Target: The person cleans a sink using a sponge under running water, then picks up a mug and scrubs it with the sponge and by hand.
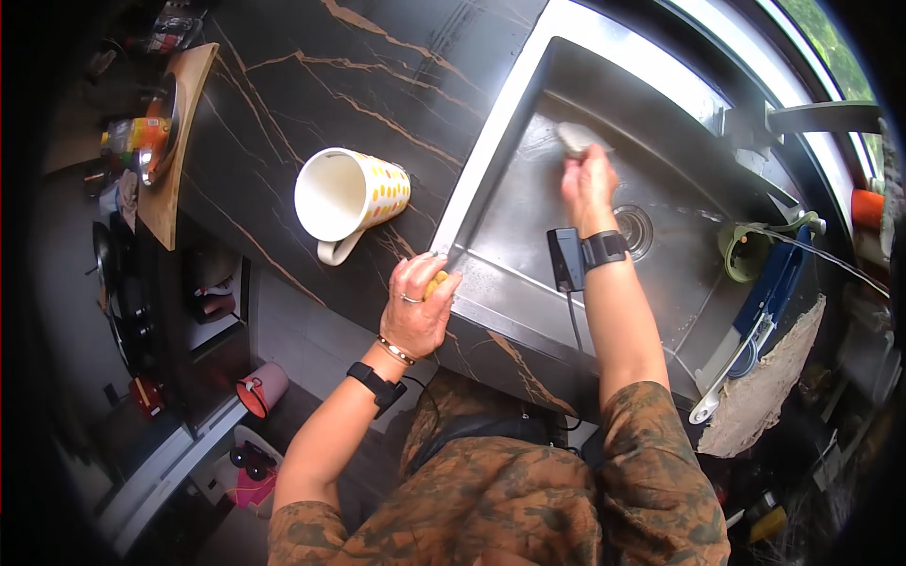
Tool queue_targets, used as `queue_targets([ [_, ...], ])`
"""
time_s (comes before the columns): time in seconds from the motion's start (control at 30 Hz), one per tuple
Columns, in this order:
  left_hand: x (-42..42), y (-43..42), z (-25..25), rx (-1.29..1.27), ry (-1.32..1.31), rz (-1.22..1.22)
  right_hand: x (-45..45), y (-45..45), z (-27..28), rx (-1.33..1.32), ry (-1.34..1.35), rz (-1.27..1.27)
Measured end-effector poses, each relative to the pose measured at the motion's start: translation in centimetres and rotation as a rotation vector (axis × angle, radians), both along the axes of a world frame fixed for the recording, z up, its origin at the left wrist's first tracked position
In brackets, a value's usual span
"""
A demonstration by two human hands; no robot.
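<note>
Over the steel sink [528, 226], my right hand [592, 189] has its fingers closed on a pale, whitish object [572, 138], perhaps a cloth or sponge, near the basin floor above the drain [633, 232]. My left hand [417, 302] is at the sink's near left corner, its fingers wrapped round a small yellow object [435, 284] that is mostly hidden. On the dark veined counter, left of the sink, a white mug with yellow and orange dots [385, 191] stands with its handle toward me.
Right of the drain are a green strainer [742, 253], a blue item [774, 283] and a grey-brown cloth [769, 377]. A faucet [816, 117] is by the window. A wooden board [189, 123] is at the counter's left end, and a pink bin [264, 389] stands below.
</note>
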State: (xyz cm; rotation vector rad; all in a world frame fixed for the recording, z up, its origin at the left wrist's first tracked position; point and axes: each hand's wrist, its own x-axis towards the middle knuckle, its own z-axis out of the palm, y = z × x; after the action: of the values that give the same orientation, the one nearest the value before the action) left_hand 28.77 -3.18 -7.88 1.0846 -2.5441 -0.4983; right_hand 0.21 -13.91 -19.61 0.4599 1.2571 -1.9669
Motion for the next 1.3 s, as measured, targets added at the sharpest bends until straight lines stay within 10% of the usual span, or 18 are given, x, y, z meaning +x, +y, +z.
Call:
queue_targets([
  [0.13, 0.1, 0.0, 0.0, 0.013, 0.026, 0.003, -9.8, -0.9, 2.0, 0.103, 0.369, -0.347],
  [0.33, 0.1, 0.0, 0.2, 0.040, 0.014, 0.005, -9.1, -5.9, 2.1, 0.510, 0.229, -0.138],
  [0.47, 0.1, 0.0, 0.2, 0.041, -0.006, 0.005, -1.0, -9.9, 2.8, 0.083, 0.149, 0.174],
  [0.67, 0.0, -0.1, 0.3, 0.056, -0.008, 0.004, -4.6, -8.7, 5.3, -0.417, -0.088, -0.120],
  [0.8, 0.2, -0.1, 0.3, 0.053, 0.008, 0.007, -7.6, -6.4, 3.3, 0.071, 0.156, -0.290],
  [0.9, 0.2, -0.3, 0.3, 0.045, 0.013, 0.016, -15.8, -2.5, -9.2, 0.260, 0.275, -0.104],
  [1.13, 0.2, -0.5, 0.1, 0.029, 0.010, 0.001, -6.9, -8.9, -3.7, 0.208, 0.025, 0.071],
  [1.3, 0.2, -0.3, 0.0, 0.032, 0.025, 0.000, -1.9, -9.9, 3.1, 0.348, 0.683, 1.037],
])
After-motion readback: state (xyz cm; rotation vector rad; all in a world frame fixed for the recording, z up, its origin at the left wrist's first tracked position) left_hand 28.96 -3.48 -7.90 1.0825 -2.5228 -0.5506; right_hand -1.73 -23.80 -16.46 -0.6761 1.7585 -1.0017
